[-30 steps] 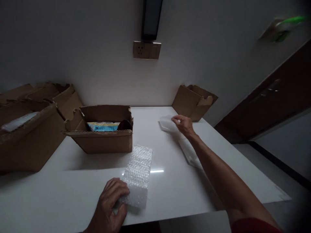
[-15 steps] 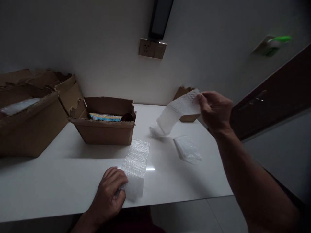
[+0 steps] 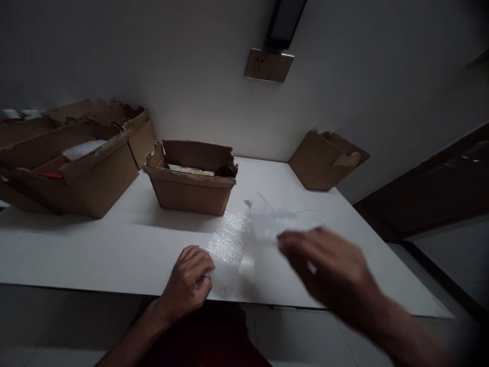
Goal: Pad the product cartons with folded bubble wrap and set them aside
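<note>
Dimly lit, left hand point(image 3: 189, 283) pinning clear dimpled bubble wrap sheet point(image 3: 229, 239) flat, blurred right hand point(image 3: 328, 267) grasping second piece point(image 3: 273, 219).

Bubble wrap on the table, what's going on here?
A person at a white table pins one bubble wrap sheet flat with the left hand. The right hand, motion-blurred, carries a second bubble wrap piece just above it. An open cardboard box with packaged goods sits right behind; more boxes stand to the left.
</note>
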Demonstrator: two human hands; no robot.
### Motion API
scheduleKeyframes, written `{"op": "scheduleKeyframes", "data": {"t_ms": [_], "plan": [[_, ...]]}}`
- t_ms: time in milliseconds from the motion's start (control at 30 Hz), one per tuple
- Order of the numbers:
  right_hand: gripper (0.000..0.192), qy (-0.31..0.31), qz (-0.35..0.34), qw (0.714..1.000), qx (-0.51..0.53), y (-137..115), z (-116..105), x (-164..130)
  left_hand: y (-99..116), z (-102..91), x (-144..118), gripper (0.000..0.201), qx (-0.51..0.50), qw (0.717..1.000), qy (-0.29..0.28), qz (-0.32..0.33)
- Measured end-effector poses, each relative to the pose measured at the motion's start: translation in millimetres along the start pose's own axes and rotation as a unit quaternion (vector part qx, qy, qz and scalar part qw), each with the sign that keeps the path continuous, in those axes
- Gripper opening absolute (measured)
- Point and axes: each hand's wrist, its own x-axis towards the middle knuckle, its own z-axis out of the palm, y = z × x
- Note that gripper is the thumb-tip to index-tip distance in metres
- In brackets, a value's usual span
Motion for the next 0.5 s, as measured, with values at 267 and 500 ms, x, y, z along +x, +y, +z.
{"op": "scheduleKeyframes", "data": {"t_ms": [267,500], "plan": [[0.016,-0.152,0.102,0.971,0.157,-67,65,-67,2,-9.4,-10,0.053,0.045,0.997,-0.055,0.004],[0.015,-0.131,0.138,0.952,0.238,-64,73,-64,39,-14.5,-9,0.066,0.021,0.986,-0.164,0.031]]}}
